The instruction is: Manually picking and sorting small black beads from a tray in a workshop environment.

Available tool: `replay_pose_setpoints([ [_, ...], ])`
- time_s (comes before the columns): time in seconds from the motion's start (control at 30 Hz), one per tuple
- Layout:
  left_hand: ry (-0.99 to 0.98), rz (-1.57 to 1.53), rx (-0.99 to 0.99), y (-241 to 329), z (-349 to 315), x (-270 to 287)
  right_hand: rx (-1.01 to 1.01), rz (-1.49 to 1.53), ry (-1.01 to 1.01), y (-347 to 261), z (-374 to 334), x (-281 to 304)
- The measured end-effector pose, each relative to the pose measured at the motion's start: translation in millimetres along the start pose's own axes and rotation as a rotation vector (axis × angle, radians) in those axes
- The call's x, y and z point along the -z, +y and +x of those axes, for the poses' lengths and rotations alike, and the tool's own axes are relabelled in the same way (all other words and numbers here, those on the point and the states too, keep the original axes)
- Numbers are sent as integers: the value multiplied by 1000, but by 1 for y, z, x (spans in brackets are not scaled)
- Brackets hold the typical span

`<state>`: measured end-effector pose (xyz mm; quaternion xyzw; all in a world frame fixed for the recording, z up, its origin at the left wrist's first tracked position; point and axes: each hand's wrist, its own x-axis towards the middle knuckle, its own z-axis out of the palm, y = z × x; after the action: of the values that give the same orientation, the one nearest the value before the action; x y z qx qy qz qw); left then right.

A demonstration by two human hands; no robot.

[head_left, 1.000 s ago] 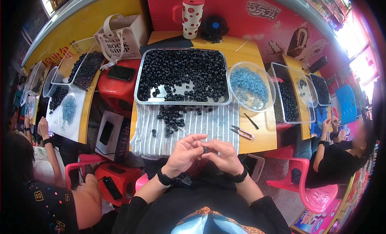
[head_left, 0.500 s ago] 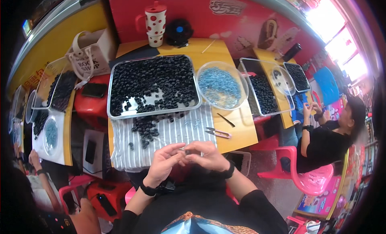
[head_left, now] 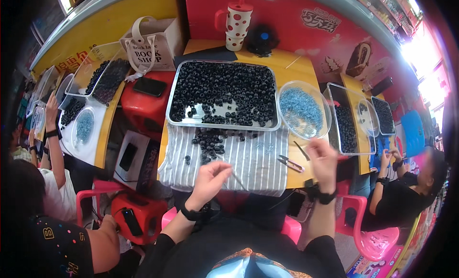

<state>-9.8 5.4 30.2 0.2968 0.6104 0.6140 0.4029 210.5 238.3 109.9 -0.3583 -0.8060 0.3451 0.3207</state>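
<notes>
My left hand (head_left: 211,182) is above the near edge of the striped cloth (head_left: 260,170), thumb and fingers pinched together. A thin dark strand (head_left: 239,181) slants down from its fingertips. Off to the right, my right hand (head_left: 323,161) is raised and blurred, its fingers curled in; what they hold, if anything, I cannot make out. Near its fingertips a thin dark stick (head_left: 301,150) lies on the table, with thread snips (head_left: 291,164) beside it. Loose black beads (head_left: 208,143) lie on the cloth, in front of a metal tray (head_left: 224,127) full of similar beads.
A clear round tub (head_left: 329,116) of small blue pieces stands right of the tray. Behind are a dotted tumbler (head_left: 238,27), a black fan-like object (head_left: 262,40) and a tote bag (head_left: 155,46). People work at tables on both sides, one on the right (head_left: 406,197).
My hands have parted: the right swung right and up toward the thin stick, while the left stays near the cloth's edge. The whole view has shifted, with the table now farther right.
</notes>
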Motion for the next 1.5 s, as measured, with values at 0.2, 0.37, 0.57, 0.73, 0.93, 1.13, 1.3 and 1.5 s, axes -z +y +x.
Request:
replay_pose_setpoints([
  [0.2,184,982,-367,29,27,-6,190,-2,-254,-20,-51,-93],
  [0.37,188,1192,-313,28,27,-12,262,-241,-323,-29,-62,-106],
  [0.57,184,1157,-356,24,31,-11,324,-299,-353,-25,-65,-108],
  [0.73,225,1207,-295,29,32,-17,292,-258,-347,-29,-65,-107],
  [0.93,254,1201,-235,26,37,-14,274,-210,-336,-25,-66,-106],
  [1.13,100,499,-126,24,35,-11,219,-120,-306,-22,-67,-105],
  [1.3,-33,-154,72,0,25,-20,74,90,-280,-20,-66,-108],
  [1.5,54,502,-416,5,25,-44,87,89,-206,-15,-66,-111],
])
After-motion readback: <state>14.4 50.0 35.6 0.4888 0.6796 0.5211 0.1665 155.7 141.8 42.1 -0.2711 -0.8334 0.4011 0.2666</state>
